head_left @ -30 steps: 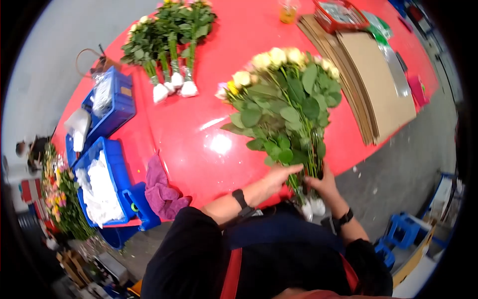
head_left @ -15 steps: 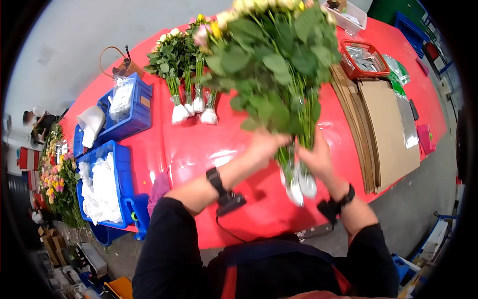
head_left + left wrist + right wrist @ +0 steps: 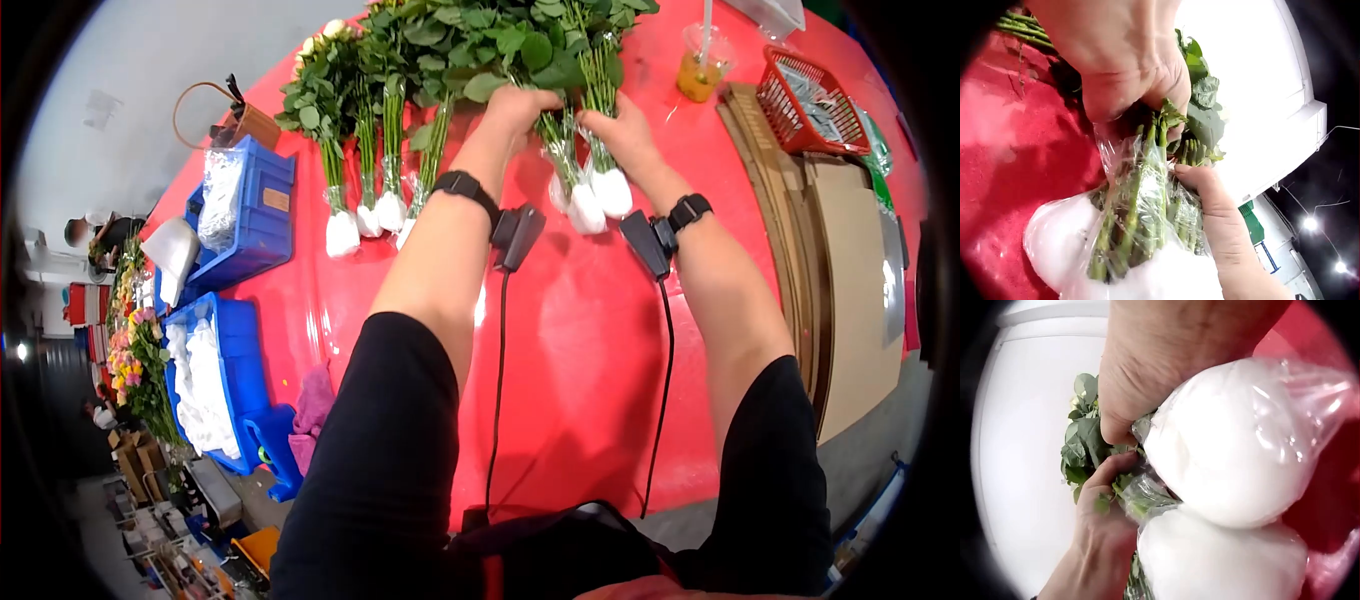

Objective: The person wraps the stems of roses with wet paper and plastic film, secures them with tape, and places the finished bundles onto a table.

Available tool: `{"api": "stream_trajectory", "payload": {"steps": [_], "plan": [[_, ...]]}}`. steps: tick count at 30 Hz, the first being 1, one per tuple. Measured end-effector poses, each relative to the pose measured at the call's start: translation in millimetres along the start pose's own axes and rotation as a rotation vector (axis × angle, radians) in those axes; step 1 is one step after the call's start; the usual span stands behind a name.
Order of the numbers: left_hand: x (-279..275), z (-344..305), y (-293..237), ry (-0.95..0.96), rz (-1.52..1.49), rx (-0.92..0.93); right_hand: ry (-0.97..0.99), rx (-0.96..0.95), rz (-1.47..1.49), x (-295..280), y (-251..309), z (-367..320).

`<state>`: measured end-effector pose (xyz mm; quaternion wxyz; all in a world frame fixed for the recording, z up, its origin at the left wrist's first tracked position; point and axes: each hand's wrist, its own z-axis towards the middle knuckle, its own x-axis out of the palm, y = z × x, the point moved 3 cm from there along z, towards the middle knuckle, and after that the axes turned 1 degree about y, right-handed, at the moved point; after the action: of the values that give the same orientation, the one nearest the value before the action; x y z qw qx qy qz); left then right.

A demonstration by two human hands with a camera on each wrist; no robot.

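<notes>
My left hand point(image 3: 518, 108) grips the stems of a rose bunch point(image 3: 560, 150) at the far side of the red table point(image 3: 570, 370). Beside it, my right hand point(image 3: 625, 132) holds a second rose bunch point(image 3: 600, 90) by its stems. Both stem ends are wrapped in clear plastic over white bulbs point(image 3: 1229, 444), close together over the table. In the left wrist view, stems point(image 3: 1141, 206) show through the plastic below the left hand. The blooms lie beyond the head view's top edge. To the left lie several similar rose bunches point(image 3: 365, 160) with white-wrapped ends.
Blue crates point(image 3: 240, 220) and a blue bin of white material point(image 3: 250, 350) line the left side, near a purple cloth point(image 3: 315, 400). At right are cardboard sheets point(image 3: 850, 290), a red basket point(image 3: 850, 130) and a cup of drink point(image 3: 700, 75). Cables hang from both wrist cameras.
Both hands have carried the rose bunches from near the body forward across the table, to beside the other bunches. The hands keep their grip on the stems.
</notes>
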<state>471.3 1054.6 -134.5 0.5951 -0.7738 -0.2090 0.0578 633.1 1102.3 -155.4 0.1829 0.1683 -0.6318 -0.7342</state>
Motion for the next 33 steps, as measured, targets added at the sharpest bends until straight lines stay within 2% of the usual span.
{"api": "stream_trajectory", "payload": {"steps": [3, 5, 6, 8, 10, 11, 12, 13, 14, 15, 16, 17, 18, 19, 20, 21, 23, 24, 25, 27, 30, 33], "plan": [[-1, 4, 7, 0.015, -0.043, -0.044, 0.070, 0.162, 0.026, -2, -16, -1], [-2, 8, 10, -0.051, -0.079, -0.044, 0.125, 0.262, 0.013, -2, -10, -3], [-3, 3, 7, -0.014, -0.065, -0.107, 0.093, 0.360, -0.009, 0, 3, -8], [-7, 7, 9, -0.131, -0.012, -0.095, 0.108, 0.401, 0.092, 5, 0, -6], [-7, -9, 4, -0.190, -0.061, 0.027, 0.134, 0.465, 0.135, 2, -5, -3], [-8, -22, 0, -0.180, -0.115, 0.014, 0.127, 0.423, 0.086, 6, 8, -10], [-16, -24, 5, -0.199, -0.063, 0.060, 0.131, 0.361, -0.305, -8, -7, 1], [-12, -63, -17, -0.183, -0.006, 0.202, 0.021, 0.236, -0.555, -13, -14, -4], [-15, -108, -38, -0.145, 0.124, 0.101, -0.039, 0.163, -0.615, -4, 23, -28], [-20, -149, -53, -0.086, 0.131, 0.062, -0.052, 0.037, -0.707, 3, 43, -45], [-30, -186, -55, -0.133, 0.178, 0.105, -0.006, -0.014, -0.672, 5, 57, -64], [-45, -223, -52, -0.070, 0.184, 0.150, -0.011, -0.082, -0.738, -9, 33, -78], [-62, -275, -73, 0.100, 0.288, 0.064, 0.149, -0.023, -0.581, 12, 80, -116], [-84, -314, -70, 0.231, 0.186, -0.061, 0.213, -0.024, -0.533, 10, 74, -141], [-109, -358, -75, 0.243, 0.201, -0.167, 0.295, -0.030, -0.483, 14, 84, -178], [-134, -404, -79, 0.260, 0.209, -0.271, 0.469, 0.093, -0.509, 27, 116, -215], [-191, -487, -84, 0.094, 0.172, -0.313, 0.627, 0.400, -0.393, 55, 158, -284], [-223, -528, -89, -0.087, 0.093, -0.392, 0.707, 0.356, -0.379, 67, 167, -317], [-258, -565, -93, -0.206, 0.007, -0.310, 0.733, 0.491, -0.280, 75, 164, -347], [-341, -631, -98, -0.484, 0.081, -0.249, 0.740, 0.629, -0.192, 116, 180, -397], [-511, -712, -89, -0.847, 0.286, -0.133, 0.718, 0.745, -0.197, 195, 200, -442], [-695, -765, -83, -1.106, 0.501, -0.116, 0.599, 0.694, -0.281, 273, 215, -484]]}}
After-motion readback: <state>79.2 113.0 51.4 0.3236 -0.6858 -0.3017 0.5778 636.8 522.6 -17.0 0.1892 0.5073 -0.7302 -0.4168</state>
